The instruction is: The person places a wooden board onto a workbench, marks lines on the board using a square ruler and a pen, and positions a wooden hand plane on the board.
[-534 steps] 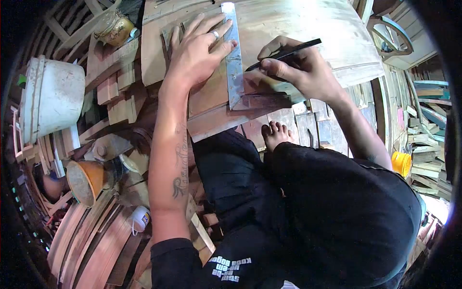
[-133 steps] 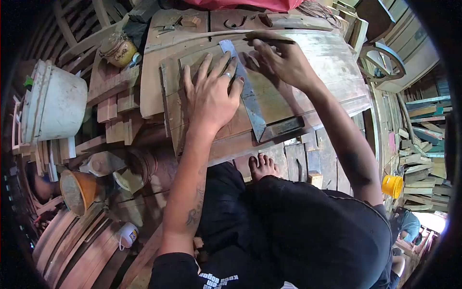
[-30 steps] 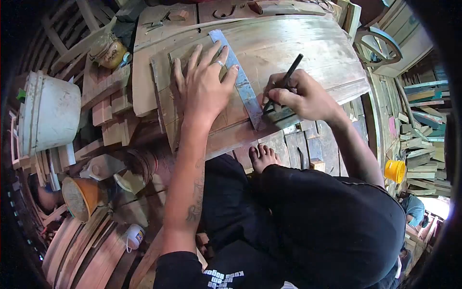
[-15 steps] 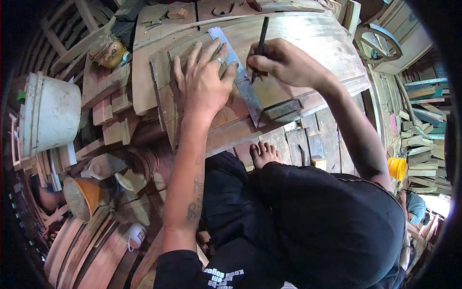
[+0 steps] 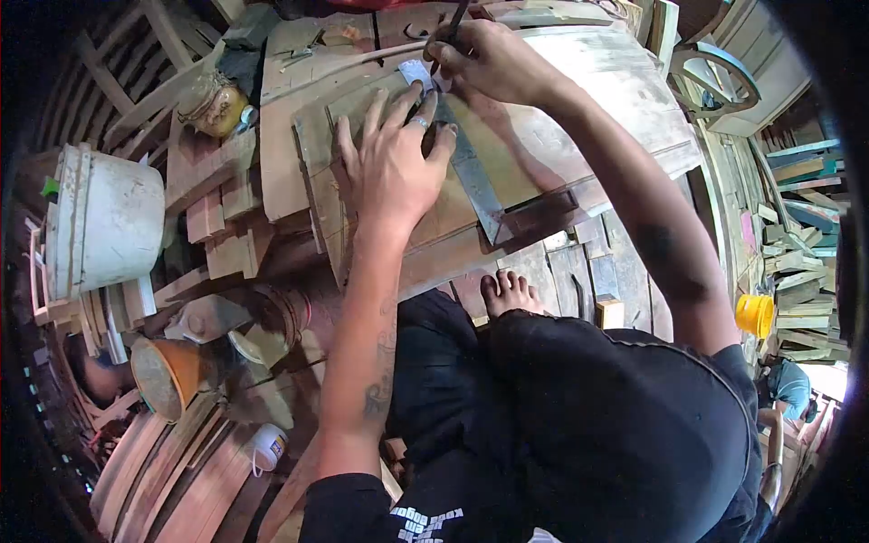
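Head view: left hand (image 5: 396,172) presses beside flat metal blade (image 5: 471,172) on wood (image 5: 534,136).

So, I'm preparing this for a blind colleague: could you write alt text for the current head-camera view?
A person's right hand holds a dark pencil near the far end of a square's metal blade, while the left hand spreads over a wooden panel. A white bucket stands to the left.
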`<state>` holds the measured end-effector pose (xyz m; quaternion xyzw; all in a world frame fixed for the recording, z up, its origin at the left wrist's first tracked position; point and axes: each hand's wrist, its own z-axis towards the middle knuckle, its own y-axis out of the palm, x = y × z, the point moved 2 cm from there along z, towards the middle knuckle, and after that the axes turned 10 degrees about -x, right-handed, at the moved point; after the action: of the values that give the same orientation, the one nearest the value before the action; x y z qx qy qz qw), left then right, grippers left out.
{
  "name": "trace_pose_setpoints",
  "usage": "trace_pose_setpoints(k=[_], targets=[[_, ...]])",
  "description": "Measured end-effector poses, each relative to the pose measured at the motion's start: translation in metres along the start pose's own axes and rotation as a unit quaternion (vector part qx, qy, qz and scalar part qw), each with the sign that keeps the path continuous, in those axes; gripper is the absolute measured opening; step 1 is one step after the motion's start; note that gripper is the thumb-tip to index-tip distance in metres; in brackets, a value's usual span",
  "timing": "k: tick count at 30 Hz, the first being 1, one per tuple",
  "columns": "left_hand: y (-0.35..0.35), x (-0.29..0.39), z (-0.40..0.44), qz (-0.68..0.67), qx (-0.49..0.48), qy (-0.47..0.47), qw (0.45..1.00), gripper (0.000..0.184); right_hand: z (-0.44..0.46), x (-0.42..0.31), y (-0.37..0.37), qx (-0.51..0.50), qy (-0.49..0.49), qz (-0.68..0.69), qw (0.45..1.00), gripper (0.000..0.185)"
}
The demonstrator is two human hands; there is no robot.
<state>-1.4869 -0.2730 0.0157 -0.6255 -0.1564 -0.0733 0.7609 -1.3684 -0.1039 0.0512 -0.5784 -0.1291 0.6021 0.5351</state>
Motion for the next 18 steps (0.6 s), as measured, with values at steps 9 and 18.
trace_pose_setpoints(k=[9,18], targets=[[0.002,0.000,0.001,-0.002,0.002,-0.001,1.000,0.054,-0.008,0.002,0.013,0.044,-0.041,-0.036,0.998,0.029],[0.002,0.000,0.000,-0.004,0.008,0.004,1.000,0.050,-0.067,-0.033,0.004,-0.002,0.021,0.037,0.999,0.027]])
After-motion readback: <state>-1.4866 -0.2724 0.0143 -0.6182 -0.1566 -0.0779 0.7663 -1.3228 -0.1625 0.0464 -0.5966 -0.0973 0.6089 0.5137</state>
